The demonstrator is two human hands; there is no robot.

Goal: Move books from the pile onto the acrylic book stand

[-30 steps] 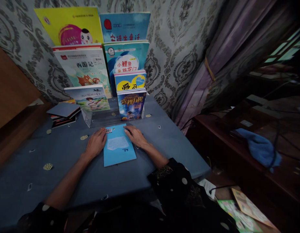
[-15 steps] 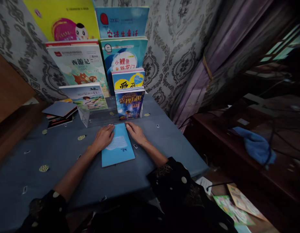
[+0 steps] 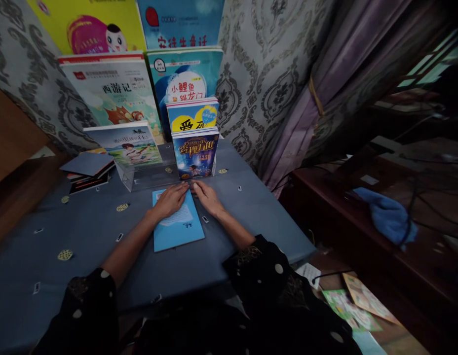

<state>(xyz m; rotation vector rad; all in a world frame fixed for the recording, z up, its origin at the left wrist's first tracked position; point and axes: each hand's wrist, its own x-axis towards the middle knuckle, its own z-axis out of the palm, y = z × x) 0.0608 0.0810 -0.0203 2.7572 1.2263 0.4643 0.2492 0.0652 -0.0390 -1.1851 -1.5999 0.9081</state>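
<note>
A light-blue book point(image 3: 177, 234) lies flat on the cloth-covered table in front of me, its printed back cover facing up. Across its upper part rests my left hand point(image 3: 172, 201), flat, with the fingertips reaching the top right corner. My right hand point(image 3: 207, 198) lies open at the same corner, palm down, its fingertips by the book's edge and close to the left fingertips. Neither hand lifts the book. Just beyond them, a dark-blue book point(image 3: 195, 155) stands upright at the front of a row of books.
More books, such as a white one point(image 3: 110, 91) and a teal one point(image 3: 186, 64), stand at the back. A small pile of books point(image 3: 87, 165) lies at left. A clear stand point(image 3: 124, 176) holds a book. Right of the table are a curtain point(image 3: 299, 108) and a blue cloth point(image 3: 384, 214).
My left hand has slid right and up across the book, from its left edge to the top right corner. The right hand has hardly moved. The view has shifted slightly.
</note>
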